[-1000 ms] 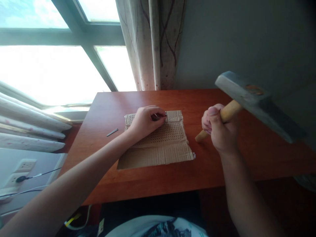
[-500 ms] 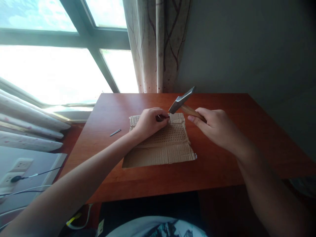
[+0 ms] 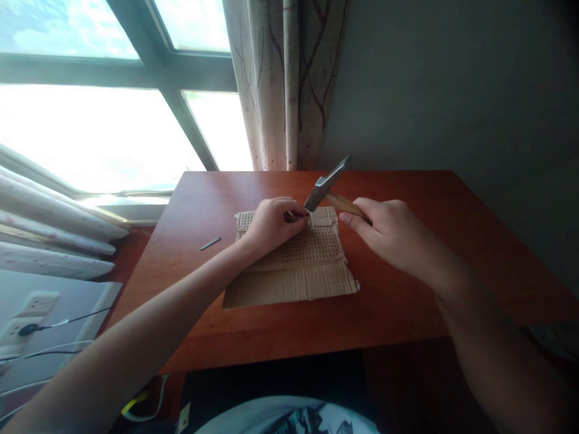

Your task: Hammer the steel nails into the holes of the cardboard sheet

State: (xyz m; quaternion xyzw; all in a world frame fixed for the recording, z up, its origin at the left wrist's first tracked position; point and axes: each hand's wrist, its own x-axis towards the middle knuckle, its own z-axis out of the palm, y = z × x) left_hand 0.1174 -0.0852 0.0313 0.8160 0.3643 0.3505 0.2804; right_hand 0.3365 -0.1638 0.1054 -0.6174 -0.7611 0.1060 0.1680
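My right hand (image 3: 384, 226) is closed round the wooden handle of a hammer (image 3: 328, 184). The steel head is tilted, its lower face just at the fingertips of my left hand (image 3: 280, 220). Those fingers pinch a small nail (image 3: 308, 211), mostly hidden by them, over the back part of a piece of cardboard (image 3: 294, 280). Rows of small holes cover the cardboard's middle and back; its front strip is plain. To the left of the cardboard, thin metal nails (image 3: 210, 243) lie side by side on the table.
The reddish-brown wooden table (image 3: 407, 313) carries everything and stands against a grey wall. A window and a curtain (image 3: 266, 90) rise behind it on the left. Wall sockets (image 3: 29, 319) with a plug and cables are at lower left.
The hammer and my right hand have moved slightly left and the hammer's lower face down to my left fingertips. My left hand keeps its place on the cardboard.
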